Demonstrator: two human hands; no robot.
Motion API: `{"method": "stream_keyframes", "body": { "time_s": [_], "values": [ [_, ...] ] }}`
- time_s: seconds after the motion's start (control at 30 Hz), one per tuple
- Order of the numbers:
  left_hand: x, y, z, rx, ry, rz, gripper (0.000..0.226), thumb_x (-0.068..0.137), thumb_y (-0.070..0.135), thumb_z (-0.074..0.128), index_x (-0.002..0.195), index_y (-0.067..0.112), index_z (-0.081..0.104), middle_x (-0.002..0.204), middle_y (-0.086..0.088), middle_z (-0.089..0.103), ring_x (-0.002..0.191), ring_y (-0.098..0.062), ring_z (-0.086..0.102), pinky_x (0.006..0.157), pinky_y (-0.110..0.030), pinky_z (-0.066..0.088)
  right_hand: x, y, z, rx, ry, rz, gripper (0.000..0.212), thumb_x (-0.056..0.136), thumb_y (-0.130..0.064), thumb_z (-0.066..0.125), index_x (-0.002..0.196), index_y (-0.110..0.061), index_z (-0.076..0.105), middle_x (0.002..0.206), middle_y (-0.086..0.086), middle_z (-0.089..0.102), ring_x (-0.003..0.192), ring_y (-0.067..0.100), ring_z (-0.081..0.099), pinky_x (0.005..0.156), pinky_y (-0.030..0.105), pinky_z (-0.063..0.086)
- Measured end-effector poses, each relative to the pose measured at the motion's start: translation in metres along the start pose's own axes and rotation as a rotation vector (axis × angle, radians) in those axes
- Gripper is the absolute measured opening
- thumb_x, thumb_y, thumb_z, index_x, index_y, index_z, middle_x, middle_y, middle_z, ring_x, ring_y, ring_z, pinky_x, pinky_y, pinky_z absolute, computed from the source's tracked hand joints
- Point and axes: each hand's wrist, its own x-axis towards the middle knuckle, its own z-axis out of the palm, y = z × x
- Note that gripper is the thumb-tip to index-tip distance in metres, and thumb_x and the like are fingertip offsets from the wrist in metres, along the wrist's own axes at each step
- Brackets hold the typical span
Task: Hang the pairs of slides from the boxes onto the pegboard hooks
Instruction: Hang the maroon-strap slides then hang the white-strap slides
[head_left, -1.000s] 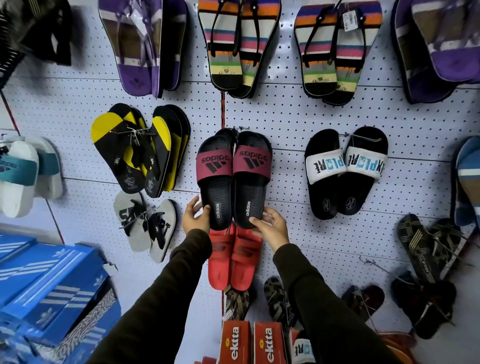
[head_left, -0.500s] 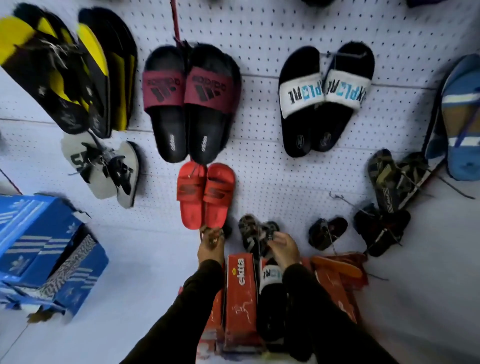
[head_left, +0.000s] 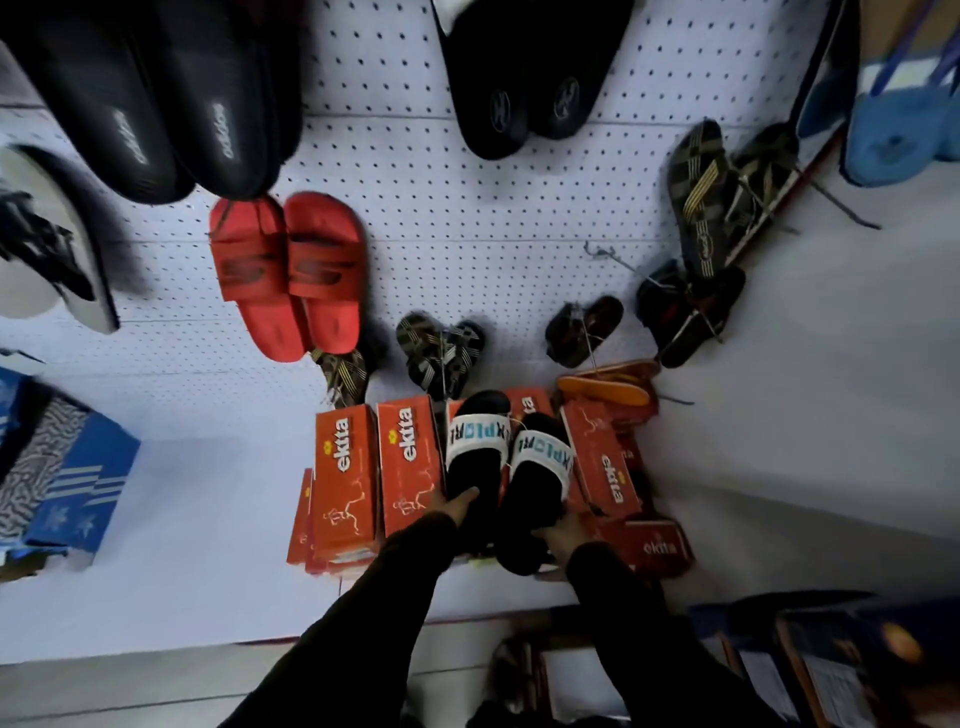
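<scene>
A pair of black slides with white lettered straps lies on the row of orange boxes (head_left: 347, 467) at the foot of the pegboard (head_left: 457, 218). My left hand (head_left: 452, 506) grips the heel of the left slide (head_left: 475, 452). My right hand (head_left: 566, 530) holds the heel of the right slide (head_left: 537, 483). Both arms wear dark sleeves. Above them a black pair with printed white lettering on the heels (head_left: 171, 119) and a red pair (head_left: 291, 270) hang on the board.
Another black pair (head_left: 524, 83) hangs at top centre. Several dark striped sandals (head_left: 701, 208) hang at right, with bare hooks (head_left: 613, 260) near them. Blue boxes (head_left: 62, 467) are stacked at left. An orange sandal (head_left: 602, 389) lies behind the orange boxes.
My view has dropped from the board down to the boxes. Both hands left the hung black-and-maroon pair, came down and closed on the black-and-white slides.
</scene>
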Motion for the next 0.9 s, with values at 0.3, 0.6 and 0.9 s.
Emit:
{"method": "stream_keyframes", "body": {
  "time_s": [0.3,0.6,0.9],
  "values": [
    [0.0,-0.002,0.0,0.103,0.106,-0.009,0.048,0.09,0.013,0.059,0.135,-0.002,0.052,0.133,-0.025,0.059,0.122,-0.038,0.057,0.107,-0.037,0.043,0.003,0.016,-0.014,0.227,-0.006,-0.009,0.054,0.09,0.013,0.058,0.139,-0.007,0.053,0.142,0.018,0.056,0.129,0.042,0.055,0.084,0.05,0.053],
    [-0.039,0.034,-0.019,-0.059,0.13,0.314,0.04,0.09,0.008,0.06,0.128,-0.004,0.055,0.129,-0.024,0.061,0.118,-0.036,0.06,0.102,-0.041,0.048,-0.036,-0.035,-0.018,0.357,-0.002,-0.382,0.056,0.086,0.018,0.057,0.133,-0.012,0.055,0.134,0.017,0.059,0.121,0.04,0.059,0.092,0.056,0.054],
    [-0.107,0.118,-0.032,-0.29,0.173,0.74,0.04,0.091,-0.005,0.053,0.129,-0.015,0.048,0.119,-0.023,0.06,0.095,-0.018,0.058,0.077,-0.012,0.052,-0.111,-0.116,-0.023,0.386,0.04,-0.828,0.065,0.082,0.019,0.058,0.141,-0.01,0.051,0.128,0.02,0.065,0.125,0.04,0.06,0.102,0.059,0.05]
  ]
}}
